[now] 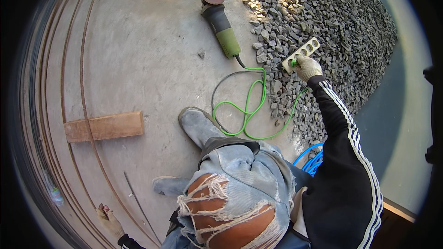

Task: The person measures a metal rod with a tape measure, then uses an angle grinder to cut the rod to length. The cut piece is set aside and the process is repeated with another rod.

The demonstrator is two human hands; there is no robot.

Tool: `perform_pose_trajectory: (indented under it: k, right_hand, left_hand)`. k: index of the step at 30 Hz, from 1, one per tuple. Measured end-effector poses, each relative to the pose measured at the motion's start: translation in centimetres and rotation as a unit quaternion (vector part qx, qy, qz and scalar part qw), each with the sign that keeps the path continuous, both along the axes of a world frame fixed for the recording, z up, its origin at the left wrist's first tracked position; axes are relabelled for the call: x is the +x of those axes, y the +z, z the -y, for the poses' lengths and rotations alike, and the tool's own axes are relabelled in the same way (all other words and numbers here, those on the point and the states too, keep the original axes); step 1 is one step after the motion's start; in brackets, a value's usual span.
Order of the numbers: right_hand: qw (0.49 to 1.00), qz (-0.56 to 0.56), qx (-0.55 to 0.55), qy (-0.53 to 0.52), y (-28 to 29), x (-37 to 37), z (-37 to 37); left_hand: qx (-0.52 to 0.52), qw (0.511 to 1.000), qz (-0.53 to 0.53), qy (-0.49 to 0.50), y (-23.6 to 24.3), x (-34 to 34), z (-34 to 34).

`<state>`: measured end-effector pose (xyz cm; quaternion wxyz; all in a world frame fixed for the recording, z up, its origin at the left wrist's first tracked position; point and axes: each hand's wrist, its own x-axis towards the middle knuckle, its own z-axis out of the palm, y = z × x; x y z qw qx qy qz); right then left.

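Observation:
In a light knitted work glove, my right hand is closed on a green plug at the near end of a white power strip. The strip lies on grey gravel, and whether the plug is fully seated is hidden. A green cord loops over the concrete. An angle grinder with a green and black body and a reddish disc lies beyond my feet, disc end away. My left hand, also gloved, is low at the left with curled fingers beside a thin steel bar; what it holds, if anything, is unclear.
A wooden block lies among several long bars along the left side. A short thin rod rests near my left hand. The gravel heap fills the upper right. Blue hose or cable coils beside my right leg.

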<state>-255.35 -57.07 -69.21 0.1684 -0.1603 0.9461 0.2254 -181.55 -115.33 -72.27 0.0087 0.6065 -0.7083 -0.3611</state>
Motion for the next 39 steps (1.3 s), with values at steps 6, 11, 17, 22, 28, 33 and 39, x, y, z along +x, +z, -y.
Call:
perform_pose_trajectory:
  k: [6, 11, 17, 22, 28, 33, 39]
  right_hand:
    - [0.991, 0.022, 0.108, 0.082, -0.2, 0.1, 3.2]
    - [0.975, 0.076, 0.153, 0.144, -0.4, -0.4, 3.3]
    - [0.971, 0.104, 0.129, 0.172, -0.6, -1.0, 1.7]
    - [0.982, 0.110, 0.109, 0.108, -0.9, -1.1, 1.4]
    - [0.976, 0.131, 0.078, 0.153, -1.9, -2.2, -0.4]
    - [0.975, 0.138, 0.098, 0.146, -3.3, -2.9, -1.3]
    - [0.977, 0.140, 0.152, 0.056, -1.4, -1.6, 4.0]
  left_hand:
    - [0.010, 1.000, -0.002, 0.020, 0.1, 0.5, -1.3]
    - [0.028, 0.999, 0.004, 0.020, 0.1, -0.6, -1.7]
    - [0.041, 0.999, 0.025, 0.012, 0.6, -1.4, -2.2]
    - [0.037, 0.999, 0.012, 0.014, 0.5, -0.8, -2.2]
    - [0.040, 0.998, 0.042, 0.010, 1.8, -0.3, -2.4]
    - [0.023, 0.998, 0.035, 0.049, 4.9, -1.6, -3.2]
    - [-0.003, 0.999, -0.043, 0.028, 5.6, -4.5, -3.3]
